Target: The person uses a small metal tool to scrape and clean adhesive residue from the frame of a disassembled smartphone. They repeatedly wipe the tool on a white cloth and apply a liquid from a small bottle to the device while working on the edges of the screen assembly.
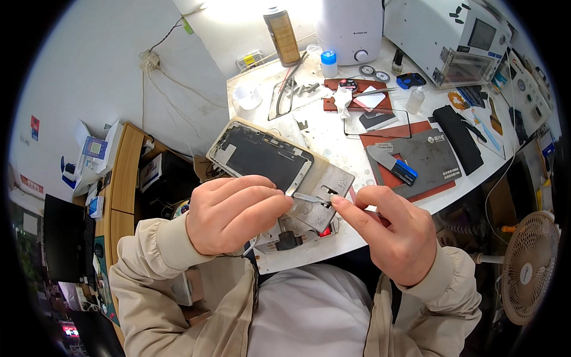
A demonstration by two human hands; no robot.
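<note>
A phone screen [262, 156] with a dark back and pale frame lies at a slant on the bench, left of a grey metal plate [340, 178] with cut-outs. My left hand [238, 214] hangs over the screen's near corner, fingers curled together; whatever they pinch is hidden. A thin silver strip [306, 197] stretches over the plate from beside the left fingertips toward the right ones. My right hand [394, 229] is closed, its index fingertip at the plate's cut-out. Part of a slim dark tool [383, 220] shows under its fingers. Beneath the plate sits a small fixture with a black knob [289, 240].
Right of the plate, a grey mat [431, 156] carries a blue-and-black box [405, 172]. Farther back are a brown spray can [282, 37], a blue-capped bottle [328, 62] and a white machine [452, 41]. A fan [529, 268] stands at the right, off the bench.
</note>
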